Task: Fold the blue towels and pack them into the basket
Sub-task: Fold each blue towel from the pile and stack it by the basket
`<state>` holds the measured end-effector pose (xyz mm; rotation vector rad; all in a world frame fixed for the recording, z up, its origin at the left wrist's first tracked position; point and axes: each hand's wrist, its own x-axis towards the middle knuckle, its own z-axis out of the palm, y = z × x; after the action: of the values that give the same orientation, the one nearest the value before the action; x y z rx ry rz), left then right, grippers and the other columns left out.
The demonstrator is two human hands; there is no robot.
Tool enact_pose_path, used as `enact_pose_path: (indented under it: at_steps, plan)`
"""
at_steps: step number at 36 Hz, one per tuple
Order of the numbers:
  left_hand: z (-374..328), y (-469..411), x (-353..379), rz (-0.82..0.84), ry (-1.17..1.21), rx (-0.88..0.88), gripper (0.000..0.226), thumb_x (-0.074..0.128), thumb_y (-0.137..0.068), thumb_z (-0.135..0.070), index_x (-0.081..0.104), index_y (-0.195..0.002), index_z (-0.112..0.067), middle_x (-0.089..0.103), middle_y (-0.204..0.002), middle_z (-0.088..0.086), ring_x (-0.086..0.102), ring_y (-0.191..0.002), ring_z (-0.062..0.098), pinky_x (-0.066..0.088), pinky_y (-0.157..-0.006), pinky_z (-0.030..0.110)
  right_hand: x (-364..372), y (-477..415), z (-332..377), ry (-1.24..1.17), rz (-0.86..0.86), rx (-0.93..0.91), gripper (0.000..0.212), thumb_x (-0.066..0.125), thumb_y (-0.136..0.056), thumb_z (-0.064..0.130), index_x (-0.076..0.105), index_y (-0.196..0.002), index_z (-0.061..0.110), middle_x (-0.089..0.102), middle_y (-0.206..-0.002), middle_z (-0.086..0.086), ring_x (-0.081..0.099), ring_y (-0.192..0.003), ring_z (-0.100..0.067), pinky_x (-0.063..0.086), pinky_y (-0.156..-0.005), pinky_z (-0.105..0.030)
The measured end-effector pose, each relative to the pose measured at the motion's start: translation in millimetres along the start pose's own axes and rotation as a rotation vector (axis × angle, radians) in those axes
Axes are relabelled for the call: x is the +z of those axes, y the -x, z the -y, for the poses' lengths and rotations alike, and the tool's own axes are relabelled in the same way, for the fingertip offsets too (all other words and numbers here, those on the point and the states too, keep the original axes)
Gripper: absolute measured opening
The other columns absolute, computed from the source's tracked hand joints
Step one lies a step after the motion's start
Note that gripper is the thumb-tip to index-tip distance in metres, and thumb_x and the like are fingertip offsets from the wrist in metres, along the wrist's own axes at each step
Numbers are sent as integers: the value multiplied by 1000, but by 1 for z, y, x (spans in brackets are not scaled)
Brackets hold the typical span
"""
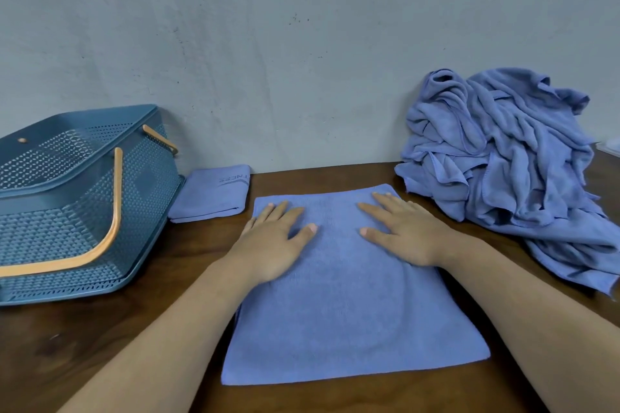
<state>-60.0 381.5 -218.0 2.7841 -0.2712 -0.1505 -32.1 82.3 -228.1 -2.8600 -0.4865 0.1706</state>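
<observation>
I see my left hand (271,241) and right hand (402,231) pressing, fingers flat and spread, on a half-folded blue towel (352,318) on the tabletop (100,345). One folded towel (209,193) waits beside the basket (67,211), seemingly empty; the heap (503,157) remains unfolded.

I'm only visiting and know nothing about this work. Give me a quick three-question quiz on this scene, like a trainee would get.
1. True or false: the left hand and right hand both lie flat on the spread towel.
2. Where is the folded towel?
A. On the table, beside the basket
B. Inside the basket
C. Under the right hand
3. On which side of the person is the pile of unfolded towels?

Key: 1 true; 2 A; 3 right.
</observation>
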Motion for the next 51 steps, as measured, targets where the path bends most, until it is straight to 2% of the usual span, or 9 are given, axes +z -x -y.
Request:
enact_pose_path:
  at_steps: [4, 8, 13, 19, 23, 27, 32, 41, 51]
  plan:
    - [3, -4, 2, -83, -102, 24, 72, 21, -103, -74, 16, -167, -42, -2, -177, -12, -11, -162, 9, -3, -132, 45, -5, -1, 5, 46, -195, -26, 83, 28, -87, 91, 29, -160, 52, 19, -174, 8, 15, -160, -16, 13, -128, -41]
    - [21, -6, 3, 3, -113, -54, 81, 18, -96, -85, 4, -167, -48, -10, -177, -11, -14, -162, 10, -5, -132, 46, 1, -10, -5, -12, -42, 47, 91, 23, -82, 98, 10, -163, 57, -6, -176, 12, -10, -162, -10, 0, -131, -42]
    - [21, -6, 1, 9, -115, -48, 82, 18, -95, -87, 2, -167, -49, -12, -176, -11, -16, -161, 11, -6, -131, 46, 3, -12, -7, -30, -13, 75, 94, 18, -79, 101, 5, -162, 59, -11, -175, 16, -13, -161, -9, -3, -131, -44]
    - [5, 12, -2, -127, -137, -1, 63, 24, -109, -61, 28, -166, -34, 15, -177, -5, 4, -164, 16, 4, -132, 45, -4, 7, 4, 14, -214, 34, 64, 22, -104, 71, 22, -165, 48, 10, -176, 13, -1, -163, -14, 1, -130, -50]
    - [-49, 49, 6, 7, -140, 191, 60, 26, -113, -52, 24, -167, -29, 16, -176, -8, 6, -163, 13, 7, -132, 43, -4, 34, 32, -34, -163, 5, 59, 33, -110, 55, 36, -163, 29, 31, -171, 4, 20, -160, -14, 16, -129, -44]
    - [-66, 77, 32, 104, -175, 229, 69, 22, -109, -63, 4, -170, -35, -7, -177, -14, -12, -162, 8, -3, -132, 45, 15, 73, 58, -46, -19, -40, 72, 32, -109, 61, 10, -170, 29, 2, -176, 7, 0, -163, -14, 9, -132, -38]
    - [-31, 98, 30, 52, -171, 137, 78, 17, -101, -79, -6, -167, -44, -18, -174, -17, -21, -159, 5, -9, -132, 40, 27, 102, 51, -67, -93, -9, 87, 23, -98, 83, -11, -166, 41, -19, -174, 12, -16, -160, -7, 0, -132, -36]
    - [5, 120, 15, 40, -184, -44, 85, 10, -97, -84, -9, -167, -41, -18, -174, -14, -18, -160, 7, -6, -132, 47, 22, 110, 46, 52, 19, 68, 91, 10, -91, 91, -9, -166, 43, -21, -174, 11, -22, -159, -10, -7, -131, -47]
    - [-24, 110, 2, -60, -390, -176, 72, 16, -111, -53, 5, -169, -12, -2, -178, 6, -9, -164, 25, 3, -131, 55, 12, 111, 60, 54, 110, 132, 112, 16, -73, 106, -13, -164, 47, -25, -173, 5, -26, -159, -22, -7, -129, -58]
